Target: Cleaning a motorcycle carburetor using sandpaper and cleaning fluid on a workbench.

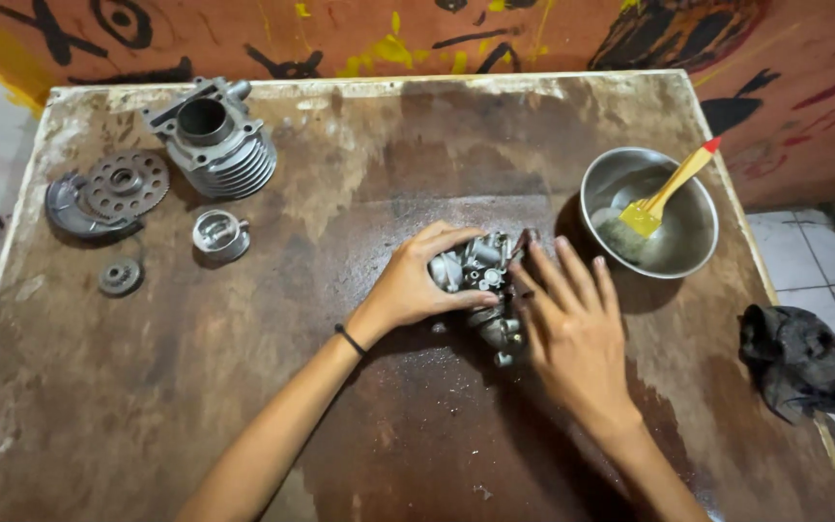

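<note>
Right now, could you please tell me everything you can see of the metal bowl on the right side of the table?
The metal bowl is round, shallow and dull silver, like steel, standing upright near the right edge of the wooden table. Its inside looks wet or smeared near the bottom. A brush with a yellow handle, red tip and yellow bristles lies in it, bristles down in the bowl, handle leaning over the far rim. The bowl casts a dark shadow toward the right hand, which stays apart from it. Nothing else touches it.

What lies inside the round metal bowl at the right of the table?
Inside the round metal bowl rests a brush with a yellow handle and red tip, its bristles down in shallow pale liquid. The bowl's bottom beneath the bristles is covered.
</note>
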